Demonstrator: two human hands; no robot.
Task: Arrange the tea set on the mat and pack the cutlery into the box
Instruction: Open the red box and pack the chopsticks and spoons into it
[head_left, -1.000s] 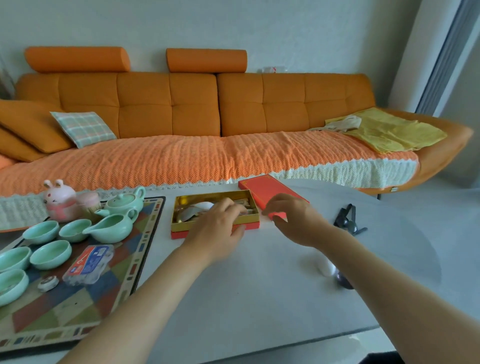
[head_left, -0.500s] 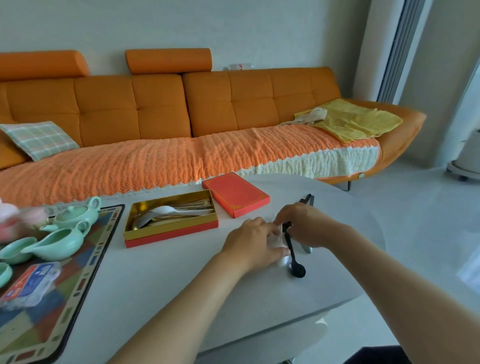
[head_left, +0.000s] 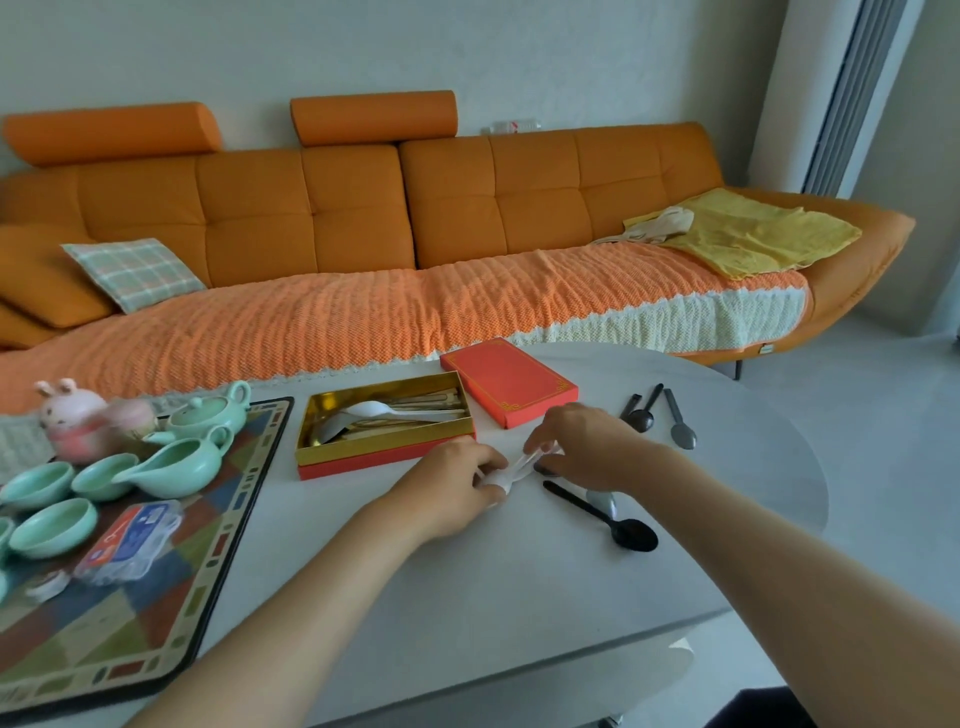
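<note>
cutlery lies partly loose on the table (head_left: 363, 571): a black spoon (head_left: 631, 534) sits nearest. just past it, the left hand (head_left: 457, 483) and right hand (head_left: 587, 449) both pinch a white spoon (head_left: 513, 472), fingers curled on it. behind them is the open box (head_left: 384, 460) with a few pieces inside, then its red lid (head_left: 506, 382), with dark spoons (head_left: 680, 431) off to the right.

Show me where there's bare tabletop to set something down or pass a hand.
Bare table lies near the front edge, between the mat and the left forearm, and between both forearms. The far right rim, beyond the grey spoons, is bare too. Crowded: around the box, lid, black spoon and the left hand and right hand holding the white spoon.
</note>
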